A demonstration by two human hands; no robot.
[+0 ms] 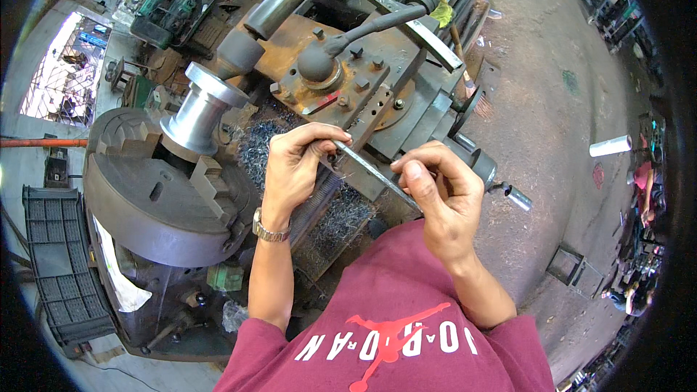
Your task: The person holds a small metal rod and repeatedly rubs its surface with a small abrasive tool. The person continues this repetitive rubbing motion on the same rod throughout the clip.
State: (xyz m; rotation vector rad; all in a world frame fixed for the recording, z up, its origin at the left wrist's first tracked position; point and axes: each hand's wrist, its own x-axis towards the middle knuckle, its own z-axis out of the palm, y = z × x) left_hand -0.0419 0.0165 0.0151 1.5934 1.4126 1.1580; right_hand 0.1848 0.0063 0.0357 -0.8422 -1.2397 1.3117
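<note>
My left hand [294, 167], with a metal-banded watch on its wrist, pinches the upper end of a thin grey metal rod [372, 170]. The rod slants down to the right toward my body, and its exact kind cannot be made out. My right hand [444, 192] is beside the rod's lower half, fingers curled and thumb near the index finger. Whatever it may hold is too small or hidden to name. Beyond my hands is a lathe's rusty tool post [341, 87] with several bolts and a ball-ended lever. A shiny flanged metal workpiece [197, 120] sits in the large chuck [163, 196] at left.
The tailstock's centre [239, 54] reaches the workpiece. Curled metal chips [265, 141] lie under the tool post. A crank handle [517, 197] sticks out at right. A brush [475, 98] stands near the carriage. A white roll [610, 146] lies on the floor at right.
</note>
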